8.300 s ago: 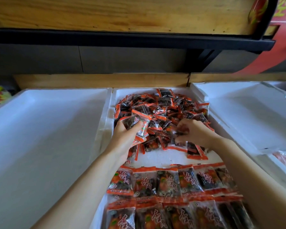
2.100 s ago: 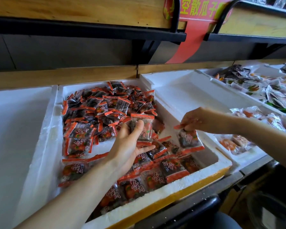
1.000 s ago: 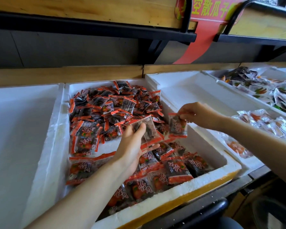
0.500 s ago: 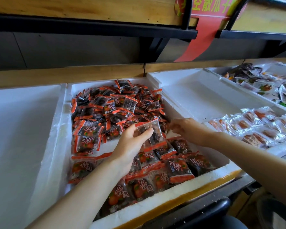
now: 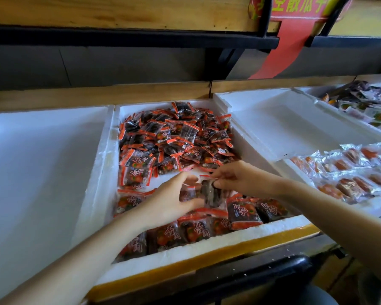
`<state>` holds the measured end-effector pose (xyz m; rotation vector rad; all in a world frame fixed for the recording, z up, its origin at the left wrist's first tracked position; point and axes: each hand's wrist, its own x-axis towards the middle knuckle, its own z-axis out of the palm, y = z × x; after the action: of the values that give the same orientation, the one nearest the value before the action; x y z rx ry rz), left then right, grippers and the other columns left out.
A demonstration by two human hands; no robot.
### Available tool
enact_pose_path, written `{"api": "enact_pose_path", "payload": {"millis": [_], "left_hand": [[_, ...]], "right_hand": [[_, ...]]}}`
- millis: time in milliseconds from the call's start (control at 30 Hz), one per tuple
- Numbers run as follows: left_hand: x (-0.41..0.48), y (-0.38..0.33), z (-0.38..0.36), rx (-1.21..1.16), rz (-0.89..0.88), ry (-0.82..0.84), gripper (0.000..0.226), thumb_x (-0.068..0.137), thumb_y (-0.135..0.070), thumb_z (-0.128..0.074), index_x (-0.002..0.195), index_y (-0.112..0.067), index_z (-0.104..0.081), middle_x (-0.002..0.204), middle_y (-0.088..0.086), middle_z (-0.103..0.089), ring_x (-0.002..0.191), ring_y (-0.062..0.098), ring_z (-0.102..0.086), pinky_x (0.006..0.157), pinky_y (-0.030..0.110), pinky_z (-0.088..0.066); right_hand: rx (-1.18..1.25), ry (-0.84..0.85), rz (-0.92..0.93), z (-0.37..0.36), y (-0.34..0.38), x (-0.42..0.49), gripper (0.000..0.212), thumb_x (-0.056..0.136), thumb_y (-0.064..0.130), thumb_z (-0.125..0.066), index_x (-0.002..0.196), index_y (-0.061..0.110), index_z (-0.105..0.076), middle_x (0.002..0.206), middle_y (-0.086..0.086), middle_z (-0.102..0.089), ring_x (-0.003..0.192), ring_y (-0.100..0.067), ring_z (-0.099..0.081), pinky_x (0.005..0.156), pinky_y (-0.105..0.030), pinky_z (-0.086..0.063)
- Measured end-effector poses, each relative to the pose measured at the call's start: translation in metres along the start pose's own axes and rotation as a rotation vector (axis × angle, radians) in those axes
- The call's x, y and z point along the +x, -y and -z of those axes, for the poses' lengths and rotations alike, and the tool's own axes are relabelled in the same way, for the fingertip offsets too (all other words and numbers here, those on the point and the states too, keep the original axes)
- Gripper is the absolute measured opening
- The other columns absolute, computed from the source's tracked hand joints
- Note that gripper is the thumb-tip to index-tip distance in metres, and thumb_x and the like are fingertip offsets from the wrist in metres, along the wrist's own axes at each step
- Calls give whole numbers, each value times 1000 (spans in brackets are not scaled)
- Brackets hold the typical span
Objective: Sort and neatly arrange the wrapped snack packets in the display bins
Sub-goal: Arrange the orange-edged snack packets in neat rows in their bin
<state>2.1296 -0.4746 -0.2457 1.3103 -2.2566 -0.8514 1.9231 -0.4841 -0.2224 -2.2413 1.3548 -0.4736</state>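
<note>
The middle white foam bin [image 5: 106, 164] holds a loose heap of red-edged snack packets [image 5: 176, 135] at its back and neat rows of the same packets [image 5: 194, 230] along its front. My left hand [image 5: 169, 203] grips a few stacked packets over the front rows. My right hand [image 5: 235, 177] meets it from the right and pinches the top edge of a clear red-edged packet [image 5: 211, 194] held between both hands. Bare white foam shows between the heap and the rows.
An empty white foam bin [image 5: 42, 172] lies to the left. To the right stands another foam bin [image 5: 279, 128], then trays of clear-wrapped orange snacks [image 5: 350, 170] and mixed packets [image 5: 365, 104]. A wooden shelf [image 5: 119, 9] with a black rail and a red sign [image 5: 295, 25] overhangs the back.
My right hand moved left to meet the left hand and now pinches the packet there. Both hands dropped lower, toward the front rows.
</note>
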Motion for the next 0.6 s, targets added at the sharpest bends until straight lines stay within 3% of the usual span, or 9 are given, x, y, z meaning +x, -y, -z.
{"api": "enact_pose_path", "payload": {"millis": [133,233,367,467,600], "left_hand": [[-15,23,1,389,-14,166,74,89,-52,-58,150,-28,-25,157,-13,-20,144,6,-17,121,38,-19],[-18,24,-2,491,-11,212,78,91,-54,-54,154,-29,-15,161,-15,-1,147,7,-2,123,42,-9],[-18,21,-4,520,6,218,77,92,-55,-51,154,-29,-13,161,-15,3,148,10,1,121,41,-7],[-20,21,-3,536,-6,223,78,93,-55,-50,155,-28,-12,161,-15,3,148,10,1,121,39,-8],[-19,19,-2,556,-17,236,76,94,-54,-49,155,-28,-11,160,-16,4,148,9,1,121,38,-8]], "right_hand": [[-105,212,-14,-16,-2,2,13,94,22,-53,98,21,-66,94,3,-65,83,-13,-61,71,-21,-47],[-153,303,-11,-19,-3,-4,22,95,21,-52,111,14,-64,109,2,-65,95,-10,-60,83,-21,-47],[-242,265,-25,-17,-1,-10,31,93,25,-56,124,21,-56,115,10,-58,91,1,-51,74,-8,-40],[-233,184,28,-20,0,-17,44,90,29,-61,132,27,-48,125,12,-51,108,-3,-47,84,-7,-36],[-151,242,72,-26,1,-21,40,87,30,-64,126,33,-55,126,19,-49,114,2,-44,98,-13,-35]]}}
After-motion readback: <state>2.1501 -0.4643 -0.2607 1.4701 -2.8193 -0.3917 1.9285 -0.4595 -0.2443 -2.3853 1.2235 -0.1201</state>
